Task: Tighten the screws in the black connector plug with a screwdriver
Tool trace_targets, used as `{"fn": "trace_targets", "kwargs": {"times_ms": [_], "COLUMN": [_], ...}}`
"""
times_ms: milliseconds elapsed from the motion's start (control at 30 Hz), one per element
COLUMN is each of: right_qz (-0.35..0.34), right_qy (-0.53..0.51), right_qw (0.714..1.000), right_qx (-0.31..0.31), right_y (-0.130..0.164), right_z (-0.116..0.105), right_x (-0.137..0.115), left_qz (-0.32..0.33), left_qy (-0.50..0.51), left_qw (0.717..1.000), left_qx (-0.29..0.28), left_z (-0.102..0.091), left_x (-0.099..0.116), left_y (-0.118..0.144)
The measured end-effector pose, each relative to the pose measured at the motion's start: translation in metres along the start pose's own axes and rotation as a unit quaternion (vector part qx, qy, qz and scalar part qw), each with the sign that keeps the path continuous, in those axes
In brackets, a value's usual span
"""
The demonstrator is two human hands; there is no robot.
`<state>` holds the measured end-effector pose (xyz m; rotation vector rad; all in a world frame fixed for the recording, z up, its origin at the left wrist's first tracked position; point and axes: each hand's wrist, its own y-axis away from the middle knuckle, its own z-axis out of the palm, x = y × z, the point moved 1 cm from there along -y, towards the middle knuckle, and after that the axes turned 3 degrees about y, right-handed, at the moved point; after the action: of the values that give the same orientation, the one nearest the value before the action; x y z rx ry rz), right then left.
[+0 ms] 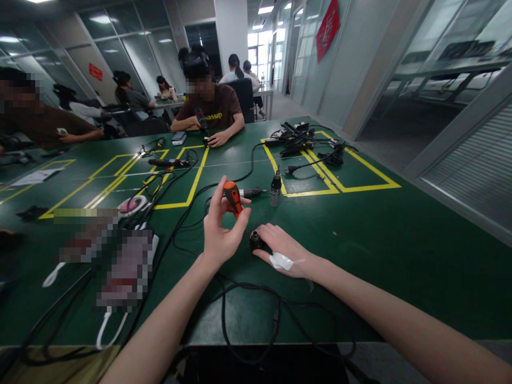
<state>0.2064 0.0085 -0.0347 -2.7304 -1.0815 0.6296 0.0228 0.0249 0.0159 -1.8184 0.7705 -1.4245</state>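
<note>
Nearest us, black cables [256, 314] loop across the dark green table [400, 250] with its yellow tape lines, spilling over the front edge. Left hand [222, 232] is up off the surface, fingers curled, thumb and fingertips pinching one short orange-and-black screwdriver handle [233, 198]; its shaft and tip are hidden, so I can't tell if a bit is fitted. Right hand [286, 249], a white plaster on its back, lies low on the table, fingers loosely closed over one small black round part [255, 241], steadying it against the surface. The handle and that part are near each other but apart, so by my reading nothing is joined yet; the work looks early or midway, with the bringing-together left. Just beyond stands one upright silver-and-black cylindrical piece [276, 188], and beside it one dark pen-shaped tool [252, 192] lying flat. Far side: a person in a brown shirt [218, 109] holds a black tool upright; a tangle of black adapters [298, 138] sits right.
</note>
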Motion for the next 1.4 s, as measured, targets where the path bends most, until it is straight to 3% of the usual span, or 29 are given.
{"fn": "trace_targets", "kwargs": {"times_ms": [200,367,767,1267,1400], "right_qz": [0.001,0.001,0.0,0.003,0.002], "right_qy": [-0.004,-0.001,0.004,0.006,0.008], "right_qw": [1.0,1.0,1.0,1.0,1.0], "right_qx": [0.002,-0.003,-0.009,-0.013,-0.009], "right_y": [0.0007,0.0006,0.0001,-0.0002,-0.0003], "right_z": [0.0027,0.0016,0.0002,-0.0035,-0.0024], "right_x": [0.0017,0.0015,0.001,-0.0022,-0.0013], "left_qz": [0.026,0.033,0.005,0.035,0.035], "left_qy": [-0.079,-0.023,0.021,-0.022,-0.016], "left_qw": [0.996,0.999,0.999,0.999,0.999], "left_qx": [0.018,0.023,-0.027,0.034,0.02], "left_z": [-0.0037,-0.0002,-0.0021,-0.0014,-0.0016], "left_x": [-0.0048,-0.003,0.0017,0.0005,-0.0006], "left_y": [0.0007,-0.0007,-0.0011,-0.0035,-0.0023]}}
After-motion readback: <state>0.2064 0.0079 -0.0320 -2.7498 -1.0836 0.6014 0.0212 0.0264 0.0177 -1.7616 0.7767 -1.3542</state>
